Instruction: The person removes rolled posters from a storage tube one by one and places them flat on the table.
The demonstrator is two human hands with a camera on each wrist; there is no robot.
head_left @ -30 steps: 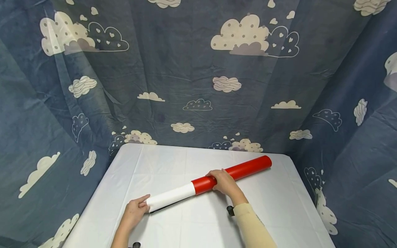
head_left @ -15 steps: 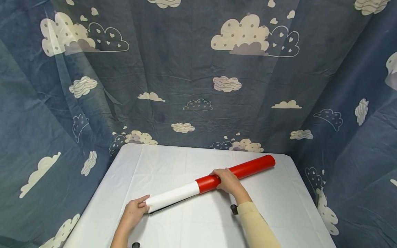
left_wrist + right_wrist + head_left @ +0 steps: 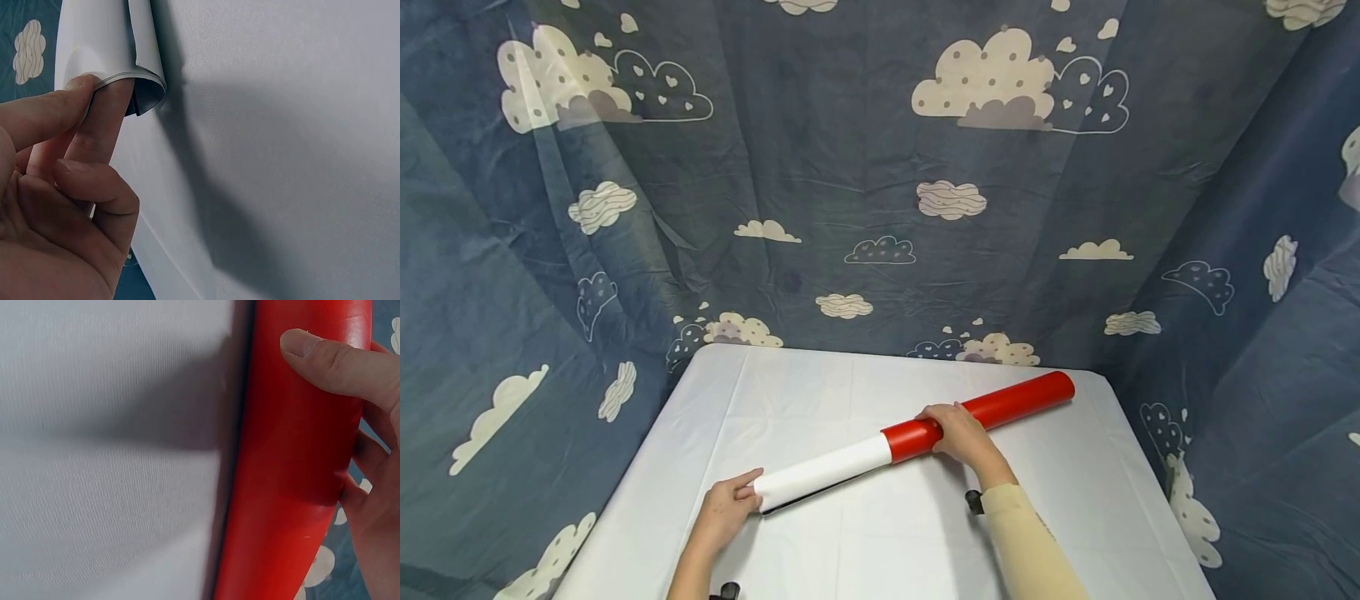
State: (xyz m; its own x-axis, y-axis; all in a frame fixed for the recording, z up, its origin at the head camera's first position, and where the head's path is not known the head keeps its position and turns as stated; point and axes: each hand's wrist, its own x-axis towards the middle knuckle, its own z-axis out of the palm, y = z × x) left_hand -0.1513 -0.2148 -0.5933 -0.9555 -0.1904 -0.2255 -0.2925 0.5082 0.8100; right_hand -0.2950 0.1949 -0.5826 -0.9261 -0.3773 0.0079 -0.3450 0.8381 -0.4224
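Note:
A white rolled sheet (image 3: 822, 473) with a dark inner side lies slantwise over the table, its far part hidden inside a glossy red tube (image 3: 1018, 400). My left hand (image 3: 726, 504) pinches the roll's near-left end. In the left wrist view the thumb lies on the outside of the white roll (image 3: 103, 37), with fingers inside its opening. Over the left part of the tube, my right hand (image 3: 958, 435) grips it. The right wrist view shows the thumb across the red tube (image 3: 287, 456), with the other fingers partly hidden behind it.
A white cloth-covered table (image 3: 850, 554) lies under both hands. Dark blue fabric (image 3: 820, 125) printed with clouds hangs behind it and along both sides. The tube's far end is near the table's back right corner.
My right hand and the red tube have moved to the right and slightly away, so a longer stretch of the white roll shows. The left hand stays almost still at the roll's end.

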